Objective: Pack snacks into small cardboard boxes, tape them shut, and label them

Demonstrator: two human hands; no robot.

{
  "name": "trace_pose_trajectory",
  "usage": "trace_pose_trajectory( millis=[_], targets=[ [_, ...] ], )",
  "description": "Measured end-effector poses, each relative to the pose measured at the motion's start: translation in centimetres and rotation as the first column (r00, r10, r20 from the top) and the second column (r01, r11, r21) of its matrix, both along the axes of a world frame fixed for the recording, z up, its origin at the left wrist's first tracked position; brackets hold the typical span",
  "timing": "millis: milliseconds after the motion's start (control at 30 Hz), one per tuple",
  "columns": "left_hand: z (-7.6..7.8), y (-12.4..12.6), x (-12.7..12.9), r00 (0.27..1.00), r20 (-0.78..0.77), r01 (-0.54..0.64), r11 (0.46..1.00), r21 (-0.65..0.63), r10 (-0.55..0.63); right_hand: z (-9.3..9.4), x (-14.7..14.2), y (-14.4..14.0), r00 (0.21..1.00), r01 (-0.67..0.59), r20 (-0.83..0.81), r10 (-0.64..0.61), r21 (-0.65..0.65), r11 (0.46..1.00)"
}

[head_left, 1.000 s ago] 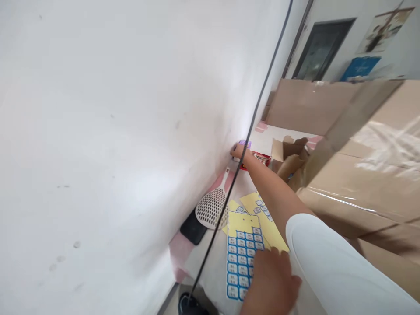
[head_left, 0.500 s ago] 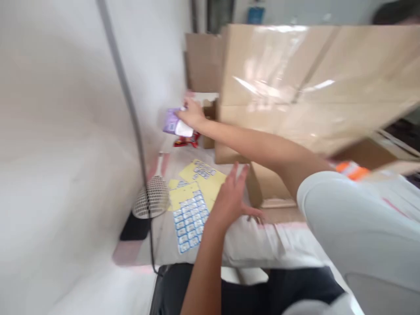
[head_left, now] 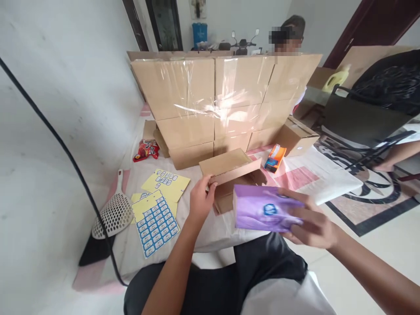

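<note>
My right hand (head_left: pixel 310 223) gripped 1 soft purple plastic-wrapped rectangular pack (head_left: pixel 264 209) from its right end, fingers (head_left: pixel 297 213) wrapped across the glossy front. The pack's long axis ran left to right, level with my lap. The small open brown cardboard box (head_left: pixel 229 179) lay just beyond and left of the pack, so the pack sat near the box mouth. My left hand (head_left: pixel 201 199) was nearer the box: it pressed against the raised flap, fingers curled on the matte board edge, holding nothing else. Behind the box stood a wall of taped brown cartons (head_left: pixel 213 100) with shiny film. Left of my left hand lay 1 yellow sheet of blue labels (head_left: pixel 155 221), flat on the cloth.
</note>
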State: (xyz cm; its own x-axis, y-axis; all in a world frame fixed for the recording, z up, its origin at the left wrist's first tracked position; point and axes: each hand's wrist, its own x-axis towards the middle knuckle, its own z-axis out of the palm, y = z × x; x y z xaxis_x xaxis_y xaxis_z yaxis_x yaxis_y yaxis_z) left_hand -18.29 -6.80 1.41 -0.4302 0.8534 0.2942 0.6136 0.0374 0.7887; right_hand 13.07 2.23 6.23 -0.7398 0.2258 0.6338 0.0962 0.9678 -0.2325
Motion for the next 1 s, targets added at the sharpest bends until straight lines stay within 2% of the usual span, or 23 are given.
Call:
trace_pose_trajectory(
  millis=[67,100,133,200,267,333,400,500,600,733,833,900,933,967,1000],
  targets=[
    [2.0,-0.2,-0.5,0.994,0.108,-0.034,0.998,0.051,0.029,0.3,-1.5,1.1,0.977,-0.208,0.003,0.214,0.238,0.949],
    [3.0,-0.3,-0.8,0.982,0.188,-0.038,0.996,0.075,0.024,0.7,-2.8,1.8,0.966,-0.253,0.026,0.258,0.307,0.918],
    [4.0,-0.3,-1.2,0.96,0.278,-0.033,0.996,0.084,0.009,1.3,-4.1,2.7,0.966,-0.257,0.05,0.254,0.318,0.913],
    [5.6,-0.2,-2.2,0.902,0.431,-0.004,0.999,0.051,-0.018,2.2,-7.0,4.4,0.967,-0.239,0.149,0.206,0.255,0.937],
    [6.2,0.2,-3.5,0.867,0.498,0.01,1.0,-0.014,-0.002,2.5,-9.6,6.2,0.949,-0.178,0.287,0.131,0.145,0.973],
    [5.8,0.5,-5.0,0.841,0.539,-0.019,0.999,-0.047,0.042,2.1,-11.7,7.6,0.907,-0.124,0.409,0.104,0.024,0.992],
    [4.8,0.7,-6.2,0.817,0.572,-0.042,0.997,-0.067,0.073,1.5,-13.3,8.5,0.855,-0.119,0.499,0.142,-0.078,0.99],
    [3.1,0.5,-7.6,0.787,0.611,-0.034,0.995,-0.09,0.082,1.1,-14.5,8.7,0.806,-0.138,0.56,0.191,-0.137,0.981],
    [2.4,0.2,-8.3,0.79,0.61,-0.014,0.996,-0.085,0.063,1.7,-14.3,7.5,0.818,-0.123,0.542,0.192,-0.161,0.979],
    [2.6,1.0,-9.0,0.833,0.552,0.005,0.997,-0.077,0.039,2.5,-12.7,4.6,0.818,-0.137,0.532,0.217,-0.186,0.973],
    [2.6,2.7,-9.2,0.879,0.477,0.031,0.997,-0.07,0.006,2.1,-10.7,2.8,0.883,-0.176,0.413,0.221,-0.145,0.974],
    [2.1,4.0,-8.9,0.915,0.403,0.005,0.998,-0.064,0.022,1.2,-8.8,2.8,0.968,-0.169,0.175,0.179,-0.066,0.983],
    [1.9,4.5,-8.6,0.933,0.355,-0.034,0.997,-0.062,0.054,0.7,-7.6,3.3,0.994,-0.102,0.021,0.103,-0.029,0.994],
    [1.6,5.0,-8.3,0.948,0.301,-0.091,0.994,-0.059,0.104,0.1,-6.4,4.2,0.99,0.028,-0.136,-0.031,-0.024,0.999],
    [1.5,5.2,-7.9,0.955,0.245,-0.158,0.986,-0.051,0.166,-0.6,-5.0,5.5,0.94,0.203,-0.265,-0.217,-0.079,0.976]
  ],
)
